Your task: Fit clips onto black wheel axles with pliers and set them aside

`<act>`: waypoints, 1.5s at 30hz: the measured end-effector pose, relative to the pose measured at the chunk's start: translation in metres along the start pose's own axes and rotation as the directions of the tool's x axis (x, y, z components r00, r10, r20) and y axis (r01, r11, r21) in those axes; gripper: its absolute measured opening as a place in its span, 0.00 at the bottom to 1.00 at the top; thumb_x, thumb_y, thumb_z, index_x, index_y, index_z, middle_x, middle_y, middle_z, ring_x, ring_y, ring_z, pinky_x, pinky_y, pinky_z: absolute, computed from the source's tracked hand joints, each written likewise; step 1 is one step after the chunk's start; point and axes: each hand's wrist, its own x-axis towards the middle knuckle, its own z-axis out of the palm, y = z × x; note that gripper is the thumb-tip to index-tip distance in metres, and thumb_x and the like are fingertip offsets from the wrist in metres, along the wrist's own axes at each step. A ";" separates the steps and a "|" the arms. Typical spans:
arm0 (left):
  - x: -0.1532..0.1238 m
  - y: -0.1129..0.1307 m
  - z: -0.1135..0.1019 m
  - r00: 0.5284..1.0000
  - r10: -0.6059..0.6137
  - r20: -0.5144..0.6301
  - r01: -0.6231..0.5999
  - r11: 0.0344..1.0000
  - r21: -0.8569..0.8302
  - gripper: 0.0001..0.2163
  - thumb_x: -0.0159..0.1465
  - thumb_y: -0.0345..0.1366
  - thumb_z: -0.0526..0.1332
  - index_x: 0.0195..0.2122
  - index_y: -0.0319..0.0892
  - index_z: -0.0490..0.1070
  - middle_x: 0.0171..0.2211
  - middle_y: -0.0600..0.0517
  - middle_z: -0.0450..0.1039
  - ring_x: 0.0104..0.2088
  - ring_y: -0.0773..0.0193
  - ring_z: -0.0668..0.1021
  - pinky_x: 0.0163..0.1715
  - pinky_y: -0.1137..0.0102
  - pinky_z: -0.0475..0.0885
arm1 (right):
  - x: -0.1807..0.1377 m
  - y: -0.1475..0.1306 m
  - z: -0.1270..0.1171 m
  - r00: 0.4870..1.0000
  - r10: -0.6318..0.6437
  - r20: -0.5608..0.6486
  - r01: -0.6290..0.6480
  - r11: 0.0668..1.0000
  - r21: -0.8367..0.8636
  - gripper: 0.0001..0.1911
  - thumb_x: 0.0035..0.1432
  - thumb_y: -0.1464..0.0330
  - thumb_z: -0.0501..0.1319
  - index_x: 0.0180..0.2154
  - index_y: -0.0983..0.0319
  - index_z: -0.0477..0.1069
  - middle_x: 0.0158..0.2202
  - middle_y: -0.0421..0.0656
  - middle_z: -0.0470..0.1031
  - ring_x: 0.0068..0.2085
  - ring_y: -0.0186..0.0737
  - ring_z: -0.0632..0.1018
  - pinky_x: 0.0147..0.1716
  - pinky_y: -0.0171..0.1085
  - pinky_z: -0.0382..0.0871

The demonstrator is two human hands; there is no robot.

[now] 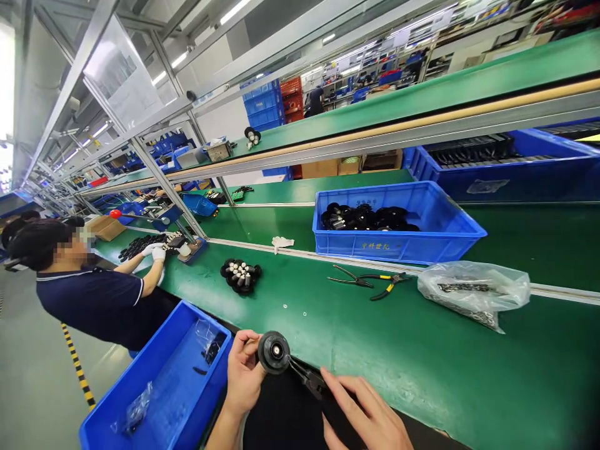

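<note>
My left hand point(244, 378) is closed on a black round part point(268, 364) with a bright metal centre, its face turned up toward me. In my right hand point(368, 412) is a pair of dark circlip pliers point(314, 382). The thin tips of the pliers reach the right edge of the round part; whether they grip anything there I cannot tell. Two small pale rings point(285, 306) lie on the green bench just beyond. Farther off, a cluster of black parts with silvery cylinders point(240, 275) sits on the bench.
Yellow-and-black pliers point(387, 289), another dark pair point(351, 279) and a clear bag of small metal pieces point(473, 290) lie at right. Behind stands a blue bin point(398, 247) of black parts. A blue crate point(159, 375) is at left, near a gloved co-worker point(94, 297).
</note>
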 end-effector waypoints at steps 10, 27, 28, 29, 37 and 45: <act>-0.006 0.027 -0.008 0.953 -0.054 0.298 0.035 0.997 0.070 0.19 0.58 0.45 0.79 0.43 0.42 0.77 0.43 0.47 0.78 0.44 0.58 0.82 0.46 0.70 0.75 | 0.014 -0.002 -0.018 0.992 -0.130 -0.004 0.129 0.987 -0.095 0.25 0.68 0.74 0.58 0.64 0.62 0.72 0.46 0.46 0.79 0.44 0.39 0.82 0.55 0.41 0.74; -0.006 0.031 -0.015 0.921 -0.039 0.389 0.003 0.996 0.094 0.19 0.66 0.46 0.74 0.51 0.48 0.69 0.34 0.47 0.86 0.60 0.49 0.80 0.67 0.54 0.65 | 0.016 0.000 -0.030 0.976 -0.181 0.121 0.187 0.982 -0.039 0.32 0.63 0.77 0.57 0.68 0.60 0.69 0.46 0.47 0.78 0.44 0.42 0.81 0.45 0.39 0.77; -0.005 0.032 -0.015 0.917 -0.029 0.399 -0.014 0.995 0.103 0.19 0.66 0.46 0.73 0.51 0.48 0.68 0.34 0.48 0.86 0.59 0.50 0.81 0.68 0.53 0.64 | 0.017 0.001 -0.031 0.974 -0.186 0.130 0.192 0.981 -0.037 0.32 0.63 0.77 0.57 0.67 0.61 0.69 0.46 0.47 0.78 0.44 0.41 0.81 0.44 0.38 0.77; -0.005 0.032 -0.016 0.913 -0.018 0.408 -0.030 0.993 0.111 0.18 0.67 0.46 0.73 0.51 0.48 0.68 0.34 0.49 0.86 0.57 0.51 0.82 0.69 0.53 0.63 | 0.018 0.001 -0.032 0.972 -0.189 0.140 0.195 0.980 -0.033 0.32 0.63 0.77 0.57 0.67 0.61 0.69 0.46 0.47 0.78 0.43 0.41 0.80 0.43 0.38 0.77; 0.000 0.031 -0.023 0.886 0.033 0.463 -0.115 0.982 0.150 0.15 0.70 0.43 0.70 0.52 0.48 0.69 0.34 0.52 0.85 0.51 0.56 0.83 0.74 0.50 0.57 | 0.024 0.003 -0.039 0.957 -0.198 0.213 0.212 0.976 -0.047 0.34 0.60 0.78 0.54 0.67 0.60 0.69 0.46 0.48 0.77 0.42 0.40 0.79 0.40 0.36 0.76; 0.001 0.036 -0.025 0.868 0.084 0.489 -0.184 0.970 0.161 0.12 0.70 0.41 0.69 0.50 0.48 0.69 0.38 0.51 0.84 0.46 0.57 0.84 0.75 0.46 0.56 | 0.024 0.003 -0.042 0.949 -0.191 0.250 0.212 0.976 -0.057 0.37 0.58 0.77 0.55 0.69 0.59 0.68 0.46 0.48 0.76 0.42 0.42 0.79 0.41 0.38 0.77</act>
